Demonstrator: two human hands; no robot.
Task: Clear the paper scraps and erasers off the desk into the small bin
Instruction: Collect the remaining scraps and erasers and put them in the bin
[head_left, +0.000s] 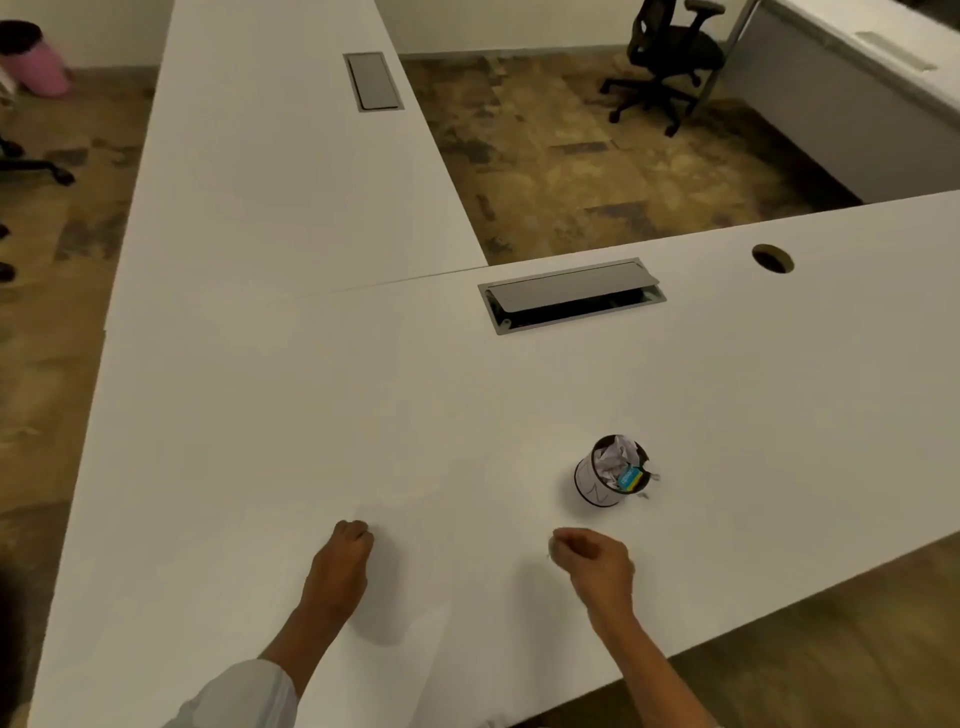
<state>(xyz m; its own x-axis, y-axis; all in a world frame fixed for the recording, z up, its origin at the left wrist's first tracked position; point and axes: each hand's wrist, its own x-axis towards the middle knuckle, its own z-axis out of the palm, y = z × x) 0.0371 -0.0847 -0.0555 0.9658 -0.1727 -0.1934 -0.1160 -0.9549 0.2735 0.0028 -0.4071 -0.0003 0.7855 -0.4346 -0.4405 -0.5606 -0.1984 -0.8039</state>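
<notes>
Bin (612, 472) stands near cable hatch (571, 294).

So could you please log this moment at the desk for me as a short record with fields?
surface: white desk
bin: small bin, upright on the desk, right of centre
bin contents: crumpled paper and a blue and yellow eraser
beside bin: a few tiny scraps on the desk by its right side
left hand: fingers curled, on the desk; anything held is hidden
right hand: fingers curled, near the bin; a tiny scrap may be pinched, unclear
desk fittings: cable tray, flap ajar; round hole
</notes>
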